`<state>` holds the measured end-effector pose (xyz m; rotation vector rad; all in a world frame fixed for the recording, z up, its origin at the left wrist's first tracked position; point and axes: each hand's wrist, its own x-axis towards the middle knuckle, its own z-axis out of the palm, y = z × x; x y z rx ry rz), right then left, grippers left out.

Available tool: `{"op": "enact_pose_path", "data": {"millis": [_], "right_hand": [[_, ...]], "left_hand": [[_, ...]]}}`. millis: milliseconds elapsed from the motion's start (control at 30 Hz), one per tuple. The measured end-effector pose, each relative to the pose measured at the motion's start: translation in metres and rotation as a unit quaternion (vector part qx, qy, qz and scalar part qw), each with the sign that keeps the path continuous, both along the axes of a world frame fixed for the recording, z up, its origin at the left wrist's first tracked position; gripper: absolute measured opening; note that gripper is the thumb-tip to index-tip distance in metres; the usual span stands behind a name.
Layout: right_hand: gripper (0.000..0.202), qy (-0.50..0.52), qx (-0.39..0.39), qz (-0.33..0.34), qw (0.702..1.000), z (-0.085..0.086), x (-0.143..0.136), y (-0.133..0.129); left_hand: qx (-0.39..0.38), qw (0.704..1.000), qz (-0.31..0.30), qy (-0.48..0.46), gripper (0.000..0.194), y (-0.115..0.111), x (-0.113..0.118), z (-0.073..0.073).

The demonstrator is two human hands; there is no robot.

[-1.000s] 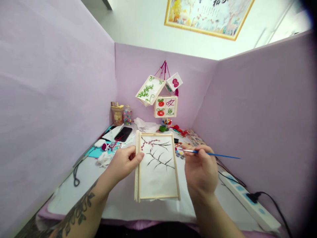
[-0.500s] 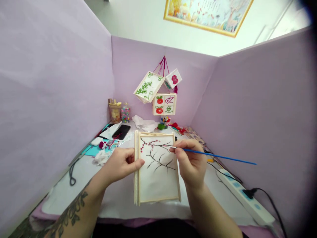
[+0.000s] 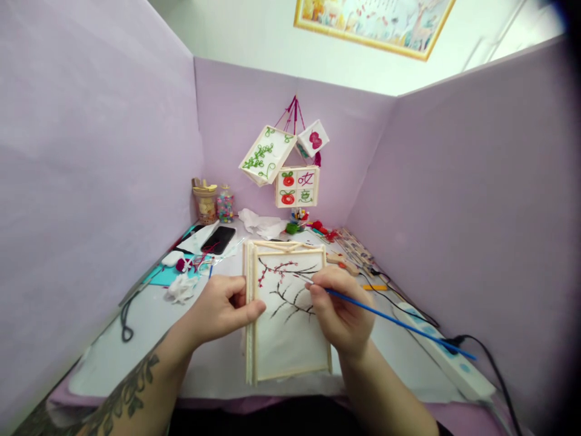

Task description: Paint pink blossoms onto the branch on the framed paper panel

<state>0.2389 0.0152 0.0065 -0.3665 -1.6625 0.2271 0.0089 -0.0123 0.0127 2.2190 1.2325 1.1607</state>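
Observation:
My left hand grips the left edge of a wood-framed paper lantern, thumb lying over the front rim. The white panel faces me, tilted up, with dark painted branches and small red blossoms along the upper one. Between the thumb and fingers of my right hand is a thin blue paintbrush. Its tip lies at the upper branch, near the blossoms; whether it touches the paper I cannot tell. The brush handle slants down to the right. My right fingers cover part of the panel's right side.
Decorated frames hang on the back partition. A black phone, crumpled tissue and jars are on the left. To the right are a hot glue gun, cables and a white power strip.
My right hand has shifted slightly left and down, bringing the brush tip nearer the blossoms. The brush handle now slants more steeply. My left hand keeps its hold.

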Motion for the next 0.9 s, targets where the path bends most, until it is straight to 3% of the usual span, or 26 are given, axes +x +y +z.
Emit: {"op": "enact_pose_path", "data": {"millis": [367,900], "right_hand": [[0.025,-0.038,0.023,-0.038,0.998,0.0030,-0.0013,-0.0072],[0.023,-0.046,0.021,-0.035,0.998,0.0016,-0.0016,-0.0060]], "left_hand": [[-0.002,1.000,0.001,-0.002,0.041,0.0006,0.0028,0.0008],[-0.015,1.000,-0.009,-0.004,0.041,-0.0002,0.0030,0.0018]]}}
